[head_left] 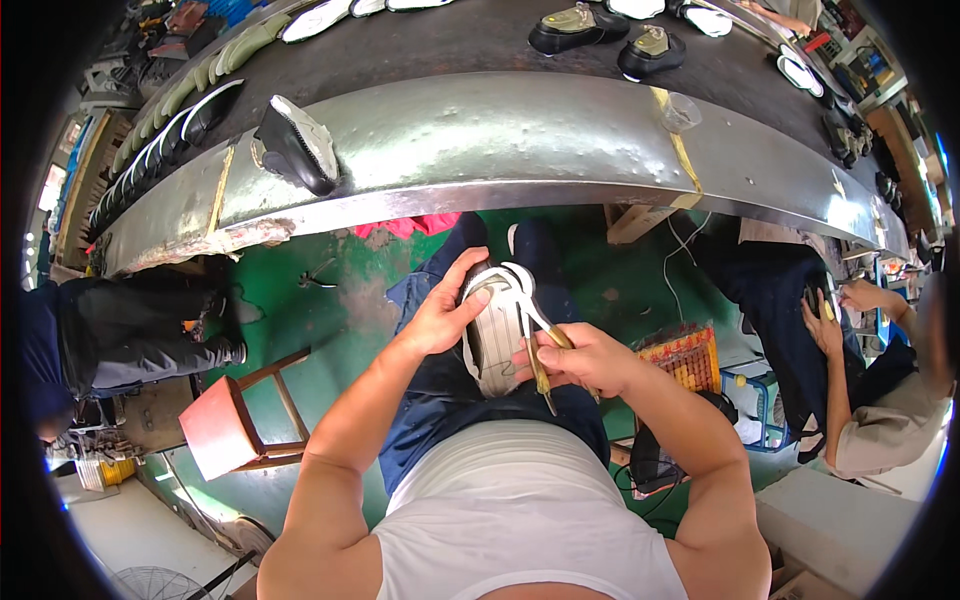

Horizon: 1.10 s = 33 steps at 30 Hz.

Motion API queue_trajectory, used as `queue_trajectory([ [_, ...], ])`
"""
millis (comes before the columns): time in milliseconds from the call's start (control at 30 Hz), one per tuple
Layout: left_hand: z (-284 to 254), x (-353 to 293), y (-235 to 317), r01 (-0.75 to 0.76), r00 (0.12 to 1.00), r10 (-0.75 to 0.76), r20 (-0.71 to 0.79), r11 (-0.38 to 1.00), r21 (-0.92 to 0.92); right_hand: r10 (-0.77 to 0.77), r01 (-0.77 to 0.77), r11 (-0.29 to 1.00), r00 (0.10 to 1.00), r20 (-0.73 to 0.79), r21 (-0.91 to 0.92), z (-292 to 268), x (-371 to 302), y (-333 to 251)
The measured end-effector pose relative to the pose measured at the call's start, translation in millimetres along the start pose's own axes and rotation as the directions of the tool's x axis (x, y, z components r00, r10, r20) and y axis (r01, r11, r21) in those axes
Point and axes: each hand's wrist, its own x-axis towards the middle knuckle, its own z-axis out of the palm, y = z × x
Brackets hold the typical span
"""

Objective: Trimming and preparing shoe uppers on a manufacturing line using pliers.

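A dark shoe upper on a last lies over my lap, its pale grey underside facing up. My left hand is closed around its far left side, thumb pressed on top. Pincers with pale curved jaws and brass-coloured handles rest over the shoe's far right part. My right hand is closed around their handles, beside the shoe's right edge. Whether the jaws bite on the upper's edge is too small to tell.
Ahead runs a metal-edged bench with a dark belt. A black shoe with a pale underside sits on its rim. A stool stands left, pliers lie on the floor. People sit on both sides; an orange crate is to the right.
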Motion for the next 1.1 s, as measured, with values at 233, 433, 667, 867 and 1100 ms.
queue_trajectory([
  [233, -5.2, -1.7, -8.2, 0.022, 0.988, -0.008, -0.156, 0.996, 0.085, -0.118, 0.087, 0.892, 0.992, -0.044, -0.444, 6.1, 29.0, -12.9],
  [433, -9.2, -6.9, -28.9, -0.047, 0.948, 0.004, -0.318, 0.991, -0.127, -0.455, 0.173, 0.397, 0.890, -0.030, -0.901, -7.0, 63.9, 0.7],
  [667, -11.1, -14.4, -29.0, -0.105, 0.953, 0.052, -0.298, 0.981, -0.164, -0.558, 0.195, 0.281, 0.830, 0.005, -0.940, -8.4, 63.5, 18.6],
  [867, -13.3, -21.6, -24.5, -0.002, 0.958, -0.098, -0.271, 0.938, -0.346, -0.553, 0.088, 0.159, 0.833, -0.015, -0.983, 0.8, 44.1, 17.0],
  [1100, 3.4, -15.5, -6.9, 0.056, 0.922, -0.127, -0.367, 0.979, -0.198, -0.279, -0.001, 0.351, 0.955, -0.106, -0.936, 6.0, 17.3, -9.2],
])
